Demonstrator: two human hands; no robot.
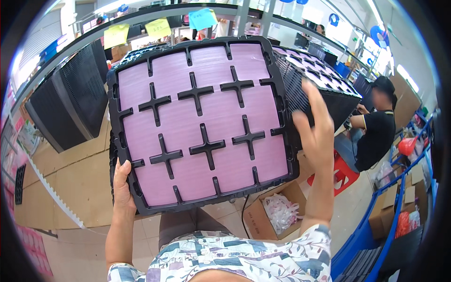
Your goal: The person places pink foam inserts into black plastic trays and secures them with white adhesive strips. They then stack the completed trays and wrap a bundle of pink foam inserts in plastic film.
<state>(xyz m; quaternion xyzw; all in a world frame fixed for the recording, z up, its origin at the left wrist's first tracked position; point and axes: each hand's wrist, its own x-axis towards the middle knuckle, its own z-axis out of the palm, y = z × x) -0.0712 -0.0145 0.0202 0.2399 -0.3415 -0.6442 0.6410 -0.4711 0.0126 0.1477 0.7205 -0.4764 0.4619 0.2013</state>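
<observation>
A black plastic tray (123,160) with a grid of cross-shaped dividers fills the middle of the view, tilted up toward me. Its compartments are covered by pink sheets (206,117). My left hand (122,185) grips the tray's lower left edge, thumb on the rim. My right hand (315,127) is raised at the tray's right edge with fingers spread, holding nothing; whether it touches the rim is unclear. More black trays sit behind the held one.
Stacks of black trays stand at the left (66,101) and behind right (319,80). An open cardboard box (275,211) with white plastic scraps sits on the floor. A person in black (378,131) sits at right beside a red stool (338,171). Blue shelving (376,225) runs lower right.
</observation>
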